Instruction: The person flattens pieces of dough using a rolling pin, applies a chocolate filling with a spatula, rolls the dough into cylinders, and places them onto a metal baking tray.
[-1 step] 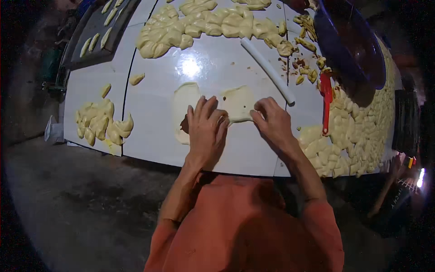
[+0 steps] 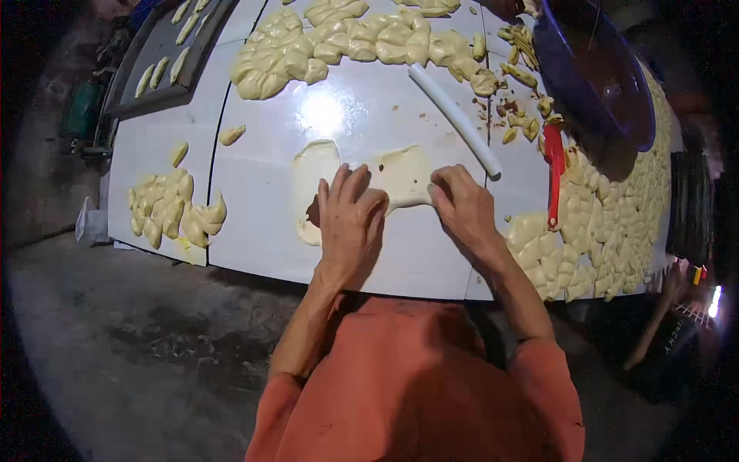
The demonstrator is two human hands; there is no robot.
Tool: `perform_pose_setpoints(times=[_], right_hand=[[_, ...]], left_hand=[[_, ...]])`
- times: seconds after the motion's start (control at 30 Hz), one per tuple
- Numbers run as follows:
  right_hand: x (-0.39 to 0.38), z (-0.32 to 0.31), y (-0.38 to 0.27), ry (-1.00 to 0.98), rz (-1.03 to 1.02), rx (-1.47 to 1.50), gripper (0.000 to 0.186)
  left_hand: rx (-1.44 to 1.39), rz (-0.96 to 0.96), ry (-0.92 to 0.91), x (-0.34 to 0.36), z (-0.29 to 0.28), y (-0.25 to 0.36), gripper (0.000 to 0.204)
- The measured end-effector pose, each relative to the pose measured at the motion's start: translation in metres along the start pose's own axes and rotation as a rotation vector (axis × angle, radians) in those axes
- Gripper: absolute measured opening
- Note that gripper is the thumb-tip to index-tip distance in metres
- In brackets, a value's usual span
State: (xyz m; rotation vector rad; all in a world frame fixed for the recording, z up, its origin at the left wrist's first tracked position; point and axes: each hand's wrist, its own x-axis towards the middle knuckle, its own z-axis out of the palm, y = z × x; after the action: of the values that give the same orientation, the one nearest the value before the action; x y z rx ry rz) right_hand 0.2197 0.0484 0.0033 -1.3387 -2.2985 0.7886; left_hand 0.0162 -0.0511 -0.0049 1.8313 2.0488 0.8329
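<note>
A thin, pale dough sheet [image 2: 406,171] lies flat on the white table in front of me, with a couple of small dark specks on it. My left hand [image 2: 348,223] pinches its near left corner between thumb and forefinger. At its near right corner, the closed fingertips of my right hand [image 2: 466,206] grip the edge. The near edge between the hands looks slightly raised. Partly under my left hand is a second flattened dough piece [image 2: 312,165], bearing a dab of dark brown filling [image 2: 313,210]. My left palm hides part of that filling.
Many dough pieces [image 2: 369,40] line the far side, with more [image 2: 608,231] at right and a small heap [image 2: 165,202] at left. A white rolling rod [image 2: 454,119] lies beyond my right hand, near a red-handled tool [image 2: 554,177] and purple basin [image 2: 645,115]. A dark tray [image 2: 165,46] sits far left.
</note>
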Motion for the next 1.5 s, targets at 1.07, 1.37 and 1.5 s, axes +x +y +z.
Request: perform_pose_setpoints(times=[1.07, 1.37, 1.5], right_hand=[[0.022, 0.0, 0.022, 0.118, -0.309, 0.012, 0.02], [0.027, -0.005, 0.014, 0.038, -0.537, -0.165, 0.027], [0.04, 0.005, 0.027, 0.071, -0.484, -0.214, 0.038]], left_hand=[[0.045, 0.113, 0.077, 0.027, -0.005, -0.004, 0.018], [0.04, 0.163, 0.112, 0.034, -0.012, 0.003, 0.02], [0.07, 0.182, 0.065, 0.04, -0.004, -0.006, 0.021]])
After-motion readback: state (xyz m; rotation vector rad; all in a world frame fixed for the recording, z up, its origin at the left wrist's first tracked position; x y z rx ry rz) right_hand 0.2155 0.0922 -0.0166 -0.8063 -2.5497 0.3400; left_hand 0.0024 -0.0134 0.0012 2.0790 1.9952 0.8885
